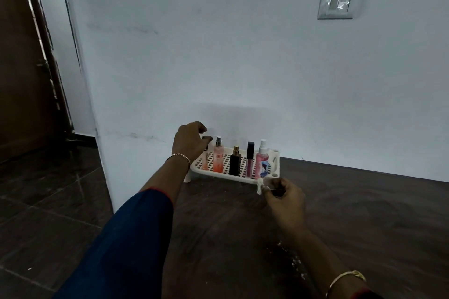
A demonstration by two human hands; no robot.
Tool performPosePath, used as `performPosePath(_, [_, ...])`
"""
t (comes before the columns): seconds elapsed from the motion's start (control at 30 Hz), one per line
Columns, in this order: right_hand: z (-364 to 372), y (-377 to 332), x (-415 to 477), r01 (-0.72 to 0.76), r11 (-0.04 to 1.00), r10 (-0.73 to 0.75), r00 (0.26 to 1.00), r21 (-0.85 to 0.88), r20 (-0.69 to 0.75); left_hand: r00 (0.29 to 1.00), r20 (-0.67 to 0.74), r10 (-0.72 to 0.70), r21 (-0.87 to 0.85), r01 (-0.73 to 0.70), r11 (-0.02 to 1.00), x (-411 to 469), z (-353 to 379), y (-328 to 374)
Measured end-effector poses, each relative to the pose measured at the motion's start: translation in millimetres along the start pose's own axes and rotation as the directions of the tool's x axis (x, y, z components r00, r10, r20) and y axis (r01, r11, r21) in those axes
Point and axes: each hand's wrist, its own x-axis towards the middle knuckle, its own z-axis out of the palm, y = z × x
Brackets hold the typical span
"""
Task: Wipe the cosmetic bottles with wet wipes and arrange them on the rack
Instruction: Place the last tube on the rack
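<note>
Left hand reaches over the rack's 9 o'clock end, fingertips closed on the cap of a slim peach bottle – long axis upright, base in or just above the perforated tray; contact with it cannot be told. Coming move judged as a straight-down set and release, so vertical alignment with the grid matters most. Right hand sits at 5 o'clock of the rack, near its front rim, pinched shut on a crumpled white wet wipe – left hand is the nearer to the bottle. Four others stand in a row: orange spray bottle, black bottle, mauve gloss tube, pink spray bottle. Rack: white plastic, short legs, on dark wood-grain surface
</note>
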Motion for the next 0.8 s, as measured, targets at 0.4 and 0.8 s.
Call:
performPosePath(0.4, [-42.9, -49.2, -29.7, -0.046, 0.984, 0.055, 0.997, 0.172, -0.048, 0.943, 0.092, 0.321, 0.254, -0.334, 0.908, -77.6, -10.8, 77.4])
performPosePath(0.8, [-167.3, -63.6, -123.7, -0.125, 0.936, 0.176, 0.976, 0.329, -0.131, 0.761, 0.585, 0.28, -0.61, 0.185, 0.77, -221.7, -6.7, 201.0])
